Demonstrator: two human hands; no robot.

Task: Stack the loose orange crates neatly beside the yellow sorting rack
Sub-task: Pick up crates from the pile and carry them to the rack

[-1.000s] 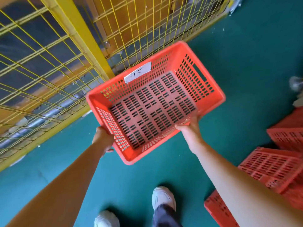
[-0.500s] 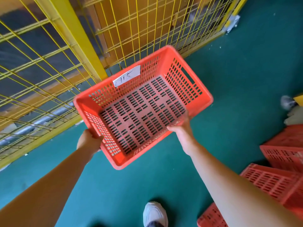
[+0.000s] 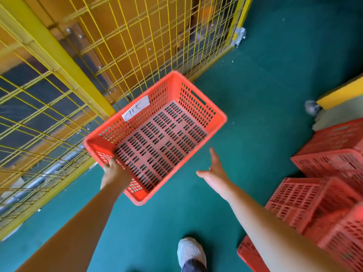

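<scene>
Grip: clasping near corner of orange crate (image 3: 163, 138) with left hand (image 3: 115, 174), fingers curled over rim; holding right hand (image 3: 215, 172) spread wide just off its side, touching nothing; keeping crate just beside yellow rack (image 3: 57, 54).

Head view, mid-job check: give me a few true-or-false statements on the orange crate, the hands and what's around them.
1. The left hand grips the near corner of the orange slotted plastic crate. True.
2. The right hand grips the crate too. False: it is open, fingers spread, apart from the crate.
3. The crate holds packed goods. False: it is empty; only a white paper label sits on its inner wall.
4. The crate is close beside the yellow wire-mesh rack. True.
5. No other crates are in view. False: more orange crates lie in a loose pile at the right.
</scene>
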